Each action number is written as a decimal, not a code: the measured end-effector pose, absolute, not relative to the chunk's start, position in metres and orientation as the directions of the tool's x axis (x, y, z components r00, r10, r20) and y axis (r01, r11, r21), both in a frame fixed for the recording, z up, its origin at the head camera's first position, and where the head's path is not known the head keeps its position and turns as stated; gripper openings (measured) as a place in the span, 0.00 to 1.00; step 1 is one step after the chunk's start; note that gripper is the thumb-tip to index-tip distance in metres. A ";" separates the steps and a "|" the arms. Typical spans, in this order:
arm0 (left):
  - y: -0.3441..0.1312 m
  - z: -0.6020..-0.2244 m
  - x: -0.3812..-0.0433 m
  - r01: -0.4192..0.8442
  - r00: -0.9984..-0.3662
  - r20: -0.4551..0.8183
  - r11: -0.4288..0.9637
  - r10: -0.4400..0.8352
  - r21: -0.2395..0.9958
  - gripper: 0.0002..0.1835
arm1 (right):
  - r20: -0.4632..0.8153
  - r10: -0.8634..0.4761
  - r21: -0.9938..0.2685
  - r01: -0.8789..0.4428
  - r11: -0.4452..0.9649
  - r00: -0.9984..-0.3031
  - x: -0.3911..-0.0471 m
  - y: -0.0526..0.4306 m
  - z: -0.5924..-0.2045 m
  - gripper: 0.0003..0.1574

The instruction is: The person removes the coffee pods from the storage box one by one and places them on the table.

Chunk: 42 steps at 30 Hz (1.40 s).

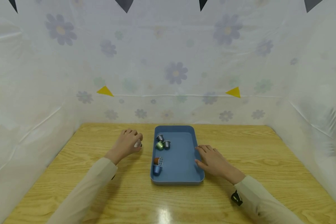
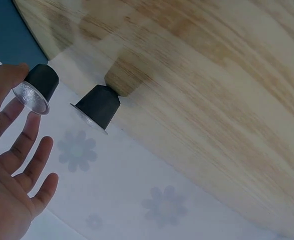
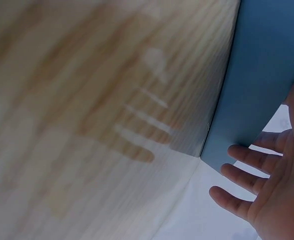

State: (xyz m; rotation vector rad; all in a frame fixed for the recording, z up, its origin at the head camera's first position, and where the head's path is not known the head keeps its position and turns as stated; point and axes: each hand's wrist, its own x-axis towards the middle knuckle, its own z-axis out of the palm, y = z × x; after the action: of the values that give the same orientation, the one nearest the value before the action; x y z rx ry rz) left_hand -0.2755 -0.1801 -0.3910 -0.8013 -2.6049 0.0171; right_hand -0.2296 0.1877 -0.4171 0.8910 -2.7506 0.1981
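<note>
Pinching black pod (image 2: 45, 81) betw. thumb and fingertips of L hand (image 1: 127, 143), up off the table (image 1: 268, 161), just L of blue tray (image 1: 177, 183). Foil end turned partly to the wrist cam; last two fingers loosely bent, spread apart, off the pod. Can't tell how hard it's squeezed. For a good hold: pinch light but firm by the plastic sides, don't dent foil, avoid twisting. Watch 2nd black pod (image 2: 97, 106), standing foil-up on table nr the same hand, apart from the held one; lift wrist a bit, else might knock it w/ the loose fingers. Leave height over the tray rim too.

In tray, along L side: gray pod (image 1: 160, 138), green pod (image 1: 160, 146) and dark gray pod (image 1: 166, 145) bunched toward far end; brown pod (image 1: 156, 161) and blue pod (image 1: 157, 170) side by side toward near end.

At tray's R wall: R hand (image 1: 212, 161), fingers a bit spread, thumb apart, gripping nothing. Looks like touching; can't tell pressure. Useful as a brace, prob.; press gently so as not to shove tray.

Farther out: pale sleeves (image 1: 82, 189), black gadget (image 1: 236, 198) by R wrist, flowered sheet (image 1: 176, 73) behind.
</note>
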 end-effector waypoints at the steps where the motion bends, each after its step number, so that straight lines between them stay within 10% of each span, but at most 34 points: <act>1: -0.180 -0.392 -0.276 0.534 -0.751 0.380 0.835 0.540 -0.130 0.17 | 0.269 -0.559 -0.053 -0.592 0.805 -0.784 -0.230 0.188 -0.417 0.32; 42: -0.167 -0.399 -0.299 0.489 -0.803 0.294 0.855 0.518 -0.169 0.13 | 0.292 -0.570 -0.037 -0.605 0.795 -0.768 -0.230 0.189 -0.420 0.30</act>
State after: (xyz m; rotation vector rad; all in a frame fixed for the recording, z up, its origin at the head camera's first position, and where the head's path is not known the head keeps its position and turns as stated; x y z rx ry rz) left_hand -0.2987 -0.1665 -0.3992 -0.7555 -2.6995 0.1208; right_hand -0.2303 0.1887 -0.4196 0.9083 -2.7190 0.1874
